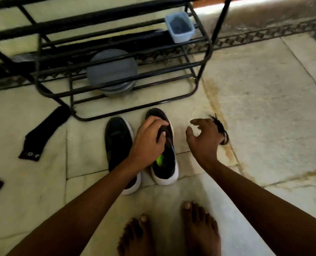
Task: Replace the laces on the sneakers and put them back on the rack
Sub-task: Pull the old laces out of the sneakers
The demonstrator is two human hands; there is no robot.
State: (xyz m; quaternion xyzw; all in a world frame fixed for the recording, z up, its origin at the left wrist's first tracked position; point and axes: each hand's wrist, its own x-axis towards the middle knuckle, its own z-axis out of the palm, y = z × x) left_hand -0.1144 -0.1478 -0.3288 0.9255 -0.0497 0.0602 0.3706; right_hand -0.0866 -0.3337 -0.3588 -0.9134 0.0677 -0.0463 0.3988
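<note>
Marble floor holds sneakers before black rack.

A single wide-angle view comes from a camera worn on the person's head, facing forward and tilted steeply down at the marble floor. It looks from standing or bent-over height. The person's own bare feet sit at the bottom edge, and both forearms run up from the lower corners. The left hand and right hand fall near mid-frame, close by the sneakers. The shoe rack fills the upper left, its top cut off by the frame. Straight lines bow towards the edges, and the picture is slightly blurred.
</note>
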